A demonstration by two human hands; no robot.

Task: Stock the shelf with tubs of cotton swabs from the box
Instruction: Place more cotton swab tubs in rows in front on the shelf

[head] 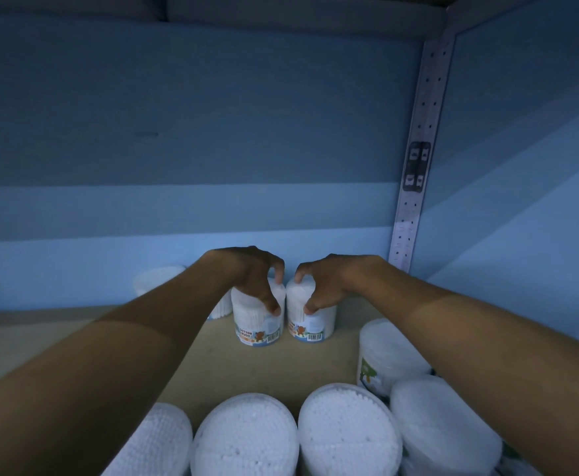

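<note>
Two small clear tubs of cotton swabs stand side by side on the tan shelf board (274, 369), near the back. My left hand (253, 276) grips the left tub (258, 326) from above, fingers and thumb curled over its top. My right hand (329, 281) grips the right tub (310, 324) the same way. Both tubs are upright, touching or nearly touching, with bear labels and barcodes facing me. The box is not in view.
More swab tubs stand behind on the left (159, 278). Several larger tubs line the front edge (245, 438) (348, 431) and the right (389, 355). A blue back wall (212, 166) and a perforated metal upright (415, 166) bound the shelf.
</note>
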